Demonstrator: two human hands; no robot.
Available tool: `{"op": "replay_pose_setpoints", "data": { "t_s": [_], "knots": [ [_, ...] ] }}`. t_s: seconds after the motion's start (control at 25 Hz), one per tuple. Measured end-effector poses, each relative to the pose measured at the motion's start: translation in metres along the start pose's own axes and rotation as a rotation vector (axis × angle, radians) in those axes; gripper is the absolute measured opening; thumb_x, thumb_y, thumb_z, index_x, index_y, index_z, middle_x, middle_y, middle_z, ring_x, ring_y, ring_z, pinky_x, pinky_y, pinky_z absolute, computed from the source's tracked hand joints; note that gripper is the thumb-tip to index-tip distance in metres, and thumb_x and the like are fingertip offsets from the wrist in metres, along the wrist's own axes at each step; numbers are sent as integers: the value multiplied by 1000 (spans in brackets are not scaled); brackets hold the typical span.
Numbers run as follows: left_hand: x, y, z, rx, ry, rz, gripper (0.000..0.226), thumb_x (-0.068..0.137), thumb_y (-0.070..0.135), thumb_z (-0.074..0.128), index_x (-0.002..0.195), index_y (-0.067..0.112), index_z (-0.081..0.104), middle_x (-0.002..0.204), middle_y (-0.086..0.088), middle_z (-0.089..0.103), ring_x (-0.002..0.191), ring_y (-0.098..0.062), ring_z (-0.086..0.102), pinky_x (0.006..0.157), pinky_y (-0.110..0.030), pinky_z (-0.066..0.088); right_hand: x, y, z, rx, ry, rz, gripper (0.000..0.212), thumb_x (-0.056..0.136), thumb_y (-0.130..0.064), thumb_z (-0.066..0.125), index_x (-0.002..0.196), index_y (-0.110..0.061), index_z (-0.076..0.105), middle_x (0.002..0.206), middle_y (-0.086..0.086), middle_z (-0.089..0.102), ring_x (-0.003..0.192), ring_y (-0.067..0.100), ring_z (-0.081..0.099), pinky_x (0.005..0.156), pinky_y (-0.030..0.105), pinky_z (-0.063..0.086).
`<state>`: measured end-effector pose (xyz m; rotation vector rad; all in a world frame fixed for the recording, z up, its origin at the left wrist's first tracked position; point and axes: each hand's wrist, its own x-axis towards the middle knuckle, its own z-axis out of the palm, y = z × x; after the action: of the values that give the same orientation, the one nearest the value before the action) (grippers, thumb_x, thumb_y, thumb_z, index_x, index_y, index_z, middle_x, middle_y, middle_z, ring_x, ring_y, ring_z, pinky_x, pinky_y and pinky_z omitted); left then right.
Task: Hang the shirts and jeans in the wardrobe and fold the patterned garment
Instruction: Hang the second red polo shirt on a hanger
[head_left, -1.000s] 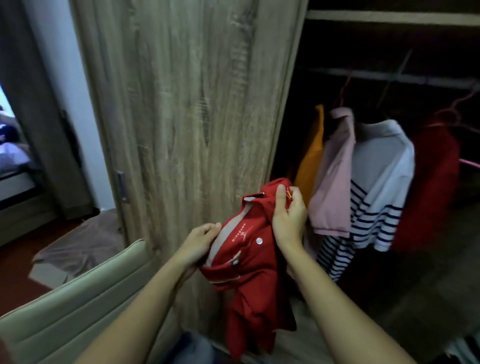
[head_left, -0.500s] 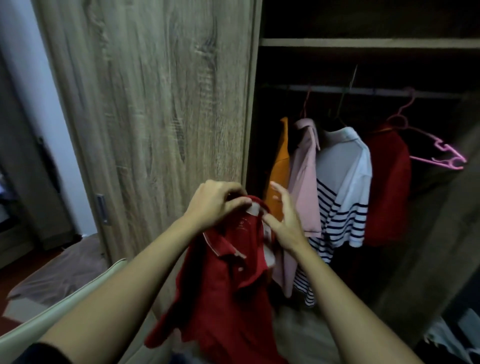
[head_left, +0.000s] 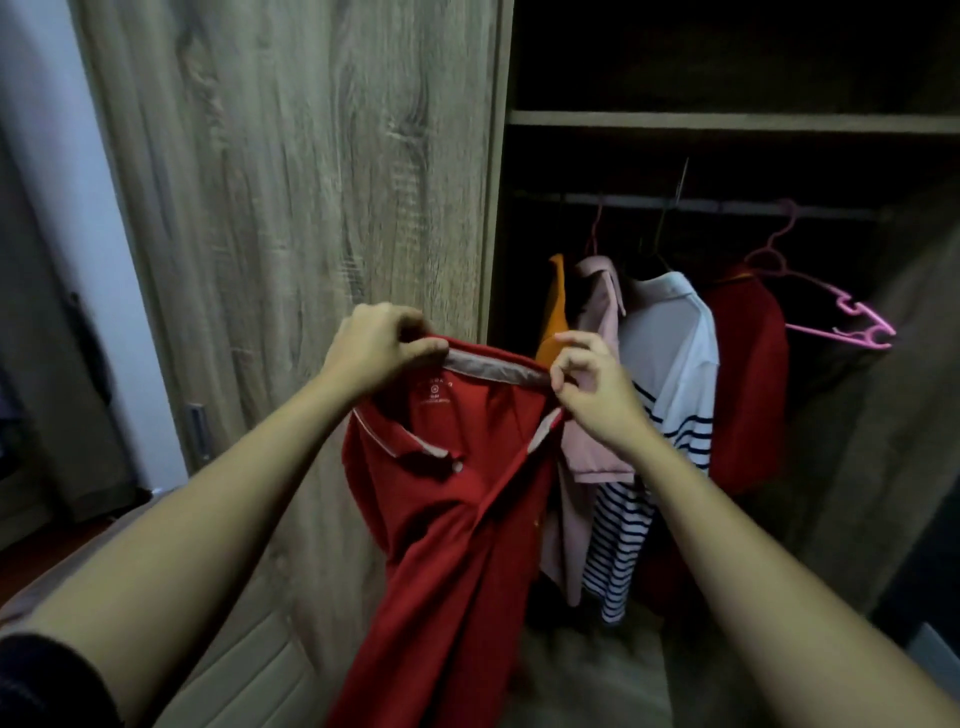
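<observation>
Hanging step, I reckon: left grip (head_left: 379, 345) and right grip (head_left: 592, 387) both pinch the collar of the red polo (head_left: 457, 509), which dangles before the open wardrobe (head_left: 311, 182); next I need the empty pink hanger (head_left: 841, 317) off the rail (head_left: 727, 205) and threaded through the neck.

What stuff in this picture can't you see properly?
Head view, the only one:
The red shirt: its bottom is cut off by the lower edge.
The label inside its collar: print too small and blurred to read.
The orange garment: only a sliver shows beside the pink shirt; the right hand covers its lower part.
The shelf: the space above it is too dark.
</observation>
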<state>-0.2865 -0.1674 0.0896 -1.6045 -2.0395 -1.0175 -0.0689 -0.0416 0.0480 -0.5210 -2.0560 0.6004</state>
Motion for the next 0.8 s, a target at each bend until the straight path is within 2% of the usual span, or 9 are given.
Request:
{"op": "replay_pose_setpoints", "data": {
  "t_s": [0.08, 0.2, 0.32, 0.4, 0.48, 0.56, 0.64, 0.72, 0.8],
  "knots": [
    [20, 9, -18, -12, 1, 69, 28, 77, 43, 71, 85, 16, 72, 82, -3, 71, 80, -18, 64, 68, -28, 43, 15, -29, -19, -139, -1, -54, 43, 67, 9, 45, 57, -25, 68, 109, 1, 62, 104, 8, 55, 90, 16, 39],
    [21, 7, -13, 23, -119, 158, 24, 80, 36, 71, 94, 17, 68, 88, -1, 70, 83, -17, 64, 70, -29, 45, 29, -56, -49, -315, 123, -41, 42, 70, 8, 42, 79, -13, 78, 94, 3, 73, 95, 13, 64, 89, 20, 46],
    [-4, -11, 15, 86, -265, -63, 5, 80, 26, 67, 84, 25, 65, 72, 1, 68, 82, -23, 67, 73, -33, 49, 26, -53, -75, -462, 112, 77, 41, 74, 6, 43, 85, -12, 77, 88, 1, 75, 93, 13, 65, 77, 9, 39],
    [1, -5, 20, -83, -199, -172, 13, 76, 14, 66, 75, 27, 64, 60, 5, 65, 64, -11, 66, 75, -32, 55, 14, -40, -81, -627, 8, 140, 37, 76, 2, 46, 90, -14, 77, 96, 4, 75, 100, 20, 64, 76, 16, 39],
    [15, 15, 22, -296, -70, -245, 17, 71, 6, 66, 73, 23, 66, 63, -2, 67, 56, -8, 64, 77, -35, 56, 2, -25, -85, -680, -15, 228, 32, 79, -2, 51, 95, -15, 75, 102, 7, 73, 102, 25, 62, 79, 23, 41],
    [20, 36, 33, -352, 10, -329, 11, 69, 14, 68, 70, 24, 64, 76, -8, 70, 74, -19, 67, 80, -34, 54, -2, -12, -97, -631, 70, 314, 30, 77, -2, 54, 95, -14, 75, 102, 10, 73, 104, 28, 62, 87, 28, 44],
    [9, 50, 55, -198, -88, -346, 7, 71, 25, 68, 71, 28, 61, 89, -9, 70, 92, -28, 64, 77, -30, 48, -5, -2, -110, -608, 153, 358, 31, 74, 0, 53, 90, -14, 76, 99, 12, 73, 102, 31, 63, 90, 33, 49],
    [3, 61, 72, -137, -197, -326, 7, 73, 28, 68, 71, 31, 62, 92, -6, 69, 97, -29, 63, 76, -32, 46, -12, 3, -120, -595, 129, 393, 34, 72, 2, 50, 85, -14, 77, 94, 11, 73, 95, 31, 65, 87, 34, 52],
    [14, 72, 78, -172, -187, -281, 9, 73, 25, 68, 79, 32, 68, 93, -3, 70, 97, -27, 63, 80, -34, 49, -20, 7, -131, -548, 98, 430, 38, 70, 5, 47, 81, -16, 77, 89, 10, 74, 86, 29, 68, 85, 35, 55]
  ]
}}
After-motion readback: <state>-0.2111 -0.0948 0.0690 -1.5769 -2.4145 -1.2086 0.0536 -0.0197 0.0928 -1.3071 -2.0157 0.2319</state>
